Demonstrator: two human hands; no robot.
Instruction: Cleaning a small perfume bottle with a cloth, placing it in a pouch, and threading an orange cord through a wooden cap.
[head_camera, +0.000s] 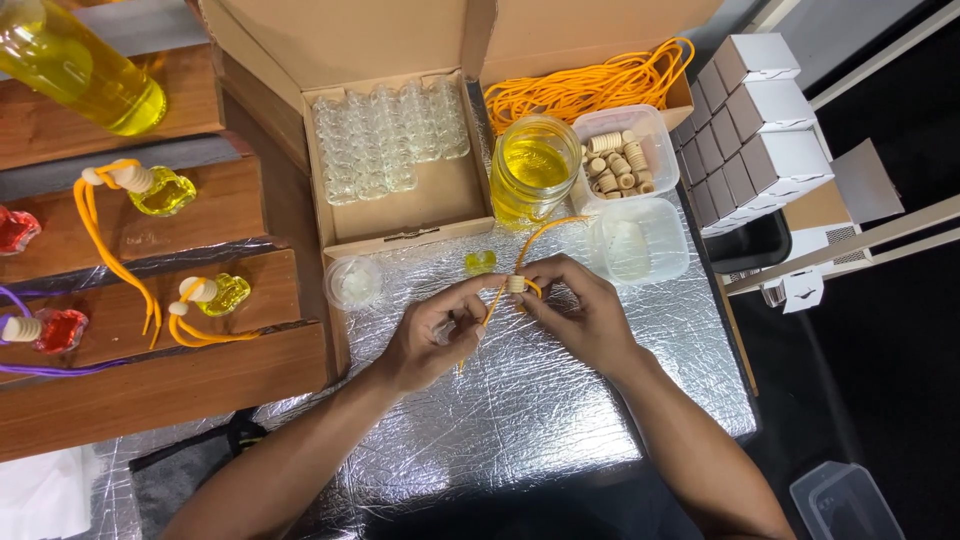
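Observation:
Over a crinkled silver foil mat (520, 420), my left hand (430, 335) pinches an orange cord (497, 300) that runs up toward a jar. My right hand (580, 305) grips a small wooden cap (517, 284) threaded on that cord. A small glass bottle of yellow liquid (480, 262) stands just beyond my fingers.
A jar of yellow liquid (535, 165), a tub of wooden caps (620, 160), a lidded tub (640, 240) and a round dish (353, 282) sit behind. A cardboard box holds empty small bottles (385, 140); orange cords (590, 85) lie beside. Finished bottles (160, 190) rest on wooden steps at left.

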